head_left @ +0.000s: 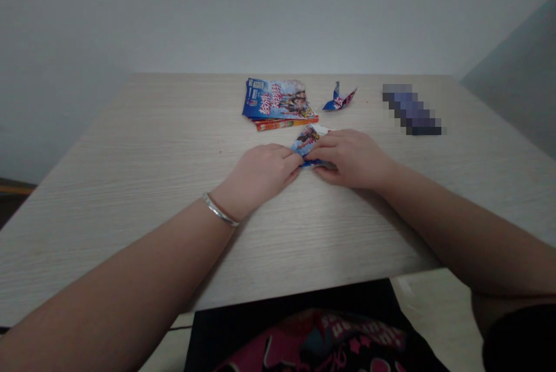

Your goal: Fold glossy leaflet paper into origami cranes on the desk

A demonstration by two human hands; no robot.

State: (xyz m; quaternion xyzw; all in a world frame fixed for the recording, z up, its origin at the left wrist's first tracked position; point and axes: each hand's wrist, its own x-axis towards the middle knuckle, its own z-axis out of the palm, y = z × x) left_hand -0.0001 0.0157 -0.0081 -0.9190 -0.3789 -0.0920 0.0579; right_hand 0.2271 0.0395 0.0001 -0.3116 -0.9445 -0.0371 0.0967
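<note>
A piece of folded printed paper (305, 139), blue with coloured pictures and a white patch, lies on the table between my hands. My left hand (271, 170), with a silver bracelet at the wrist, pinches its left lower edge. From the other side my right hand (351, 157) grips the paper, fingers laid over its right part and thumb near the front edge. Much of the paper is hidden beneath my right fingers. Just beyond stands a folded paper crane (340, 98) in similar blue and red print.
Behind my left hand is a stack of printed leaflets (278, 99), an orange one (282, 124) showing below. A blurred-out dark blue object (410, 108) lies at the back right. The pale wooden table (152, 123) meets a wall (260, 13) at its far edge.
</note>
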